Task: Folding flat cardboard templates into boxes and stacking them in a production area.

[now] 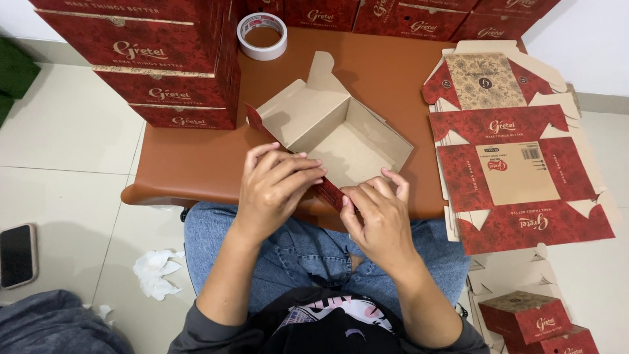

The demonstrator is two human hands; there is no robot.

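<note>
Half-folded cardboard box (334,134), centre of brown surface (196,164): near wall's red flap partly hidden under both hands. Left hand (275,187) fingers pinch the flap; right hand (377,213) fingers press its other end. Stacked red boxes (157,59) at 10 o'clock, cut off at top; tape roll (262,36) at 11; flat box sheets (517,174) at 3. Tiled floor (72,131); phone (18,254) at 8.

We see two bare hands, left hand (275,187) and right hand (379,213), no rings or watch. Dark grey sleeves (196,331) pushed up past the forearms. Black top with a pale pink-and-white print (334,314). Blue jeans (295,252), slightly faded at the knees.
</note>
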